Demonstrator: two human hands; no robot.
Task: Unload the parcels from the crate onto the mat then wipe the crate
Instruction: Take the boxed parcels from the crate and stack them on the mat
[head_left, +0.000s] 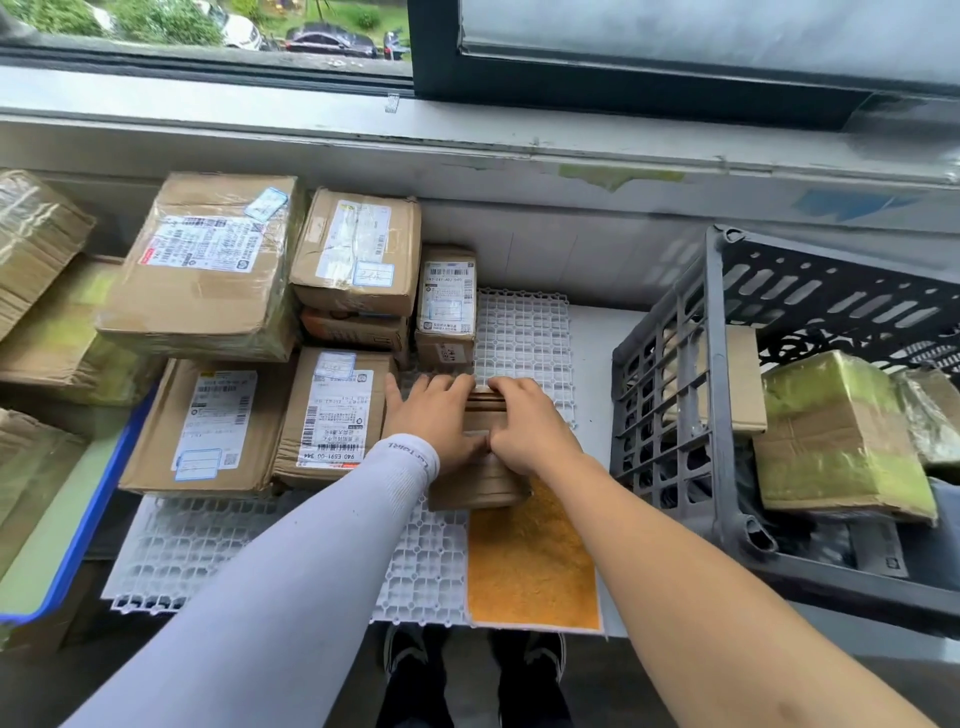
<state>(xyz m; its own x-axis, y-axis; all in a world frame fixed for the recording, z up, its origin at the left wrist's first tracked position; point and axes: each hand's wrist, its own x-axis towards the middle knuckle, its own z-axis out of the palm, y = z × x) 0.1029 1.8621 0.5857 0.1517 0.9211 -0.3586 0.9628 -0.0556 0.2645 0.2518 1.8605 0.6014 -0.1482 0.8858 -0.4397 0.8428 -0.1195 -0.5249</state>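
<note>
**On the mat, both hands set a parcel down**

On the white grid mat (524, 332), the left hand (441, 415) and right hand (530, 426) lie side by side on a small brown parcel (478, 483), fingers curled over its far edge, thumbs nearly touching. The parcel's near end overlaps an orange cloth (530, 566). Stacked parcels (291, 332) crowd the mat's left side. The grey crate (717, 395) stands to the right, holding a green-taped box (836, 436) and others.
</note>
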